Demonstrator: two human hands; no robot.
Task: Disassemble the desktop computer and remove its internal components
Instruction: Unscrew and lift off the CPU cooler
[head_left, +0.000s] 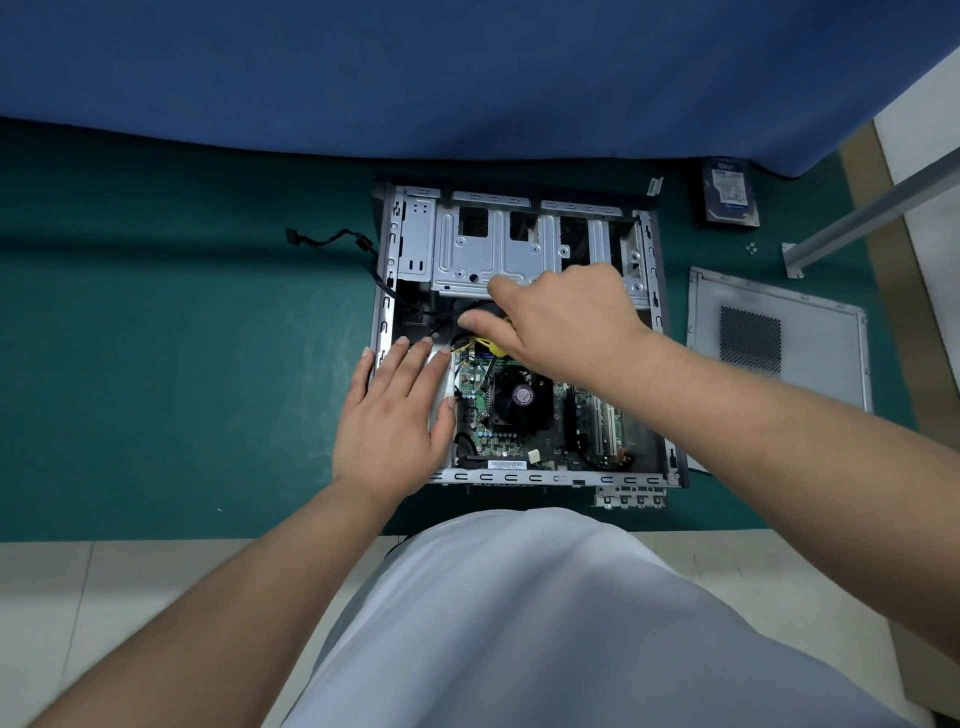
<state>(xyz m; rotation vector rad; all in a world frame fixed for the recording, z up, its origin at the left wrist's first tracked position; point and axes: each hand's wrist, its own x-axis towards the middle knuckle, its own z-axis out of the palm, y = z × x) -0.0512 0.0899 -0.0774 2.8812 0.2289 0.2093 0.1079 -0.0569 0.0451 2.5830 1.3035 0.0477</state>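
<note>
The open desktop case (395, 244) lies on its side on a green mat. Inside I see the motherboard (475, 415), a black CPU fan (519, 397) and a silver drive cage (483, 249). My left hand (395, 410) rests flat, fingers straight, on the silver power supply (441, 379) at the case's left side. My right hand (561, 322) reaches in over the middle of the case and grips a screwdriver (496, 347) with a black and yellow handle. Its tip is hidden among the black and yellow cables below the cage.
A hard drive (730, 192) lies at the back right, with loose screws (751, 248) near it. The removed side panel (779, 338) lies right of the case. A black cable (332, 240) trails out on the left. A blue cloth (467, 78) hangs behind; a metal bar (872, 208) slants at right.
</note>
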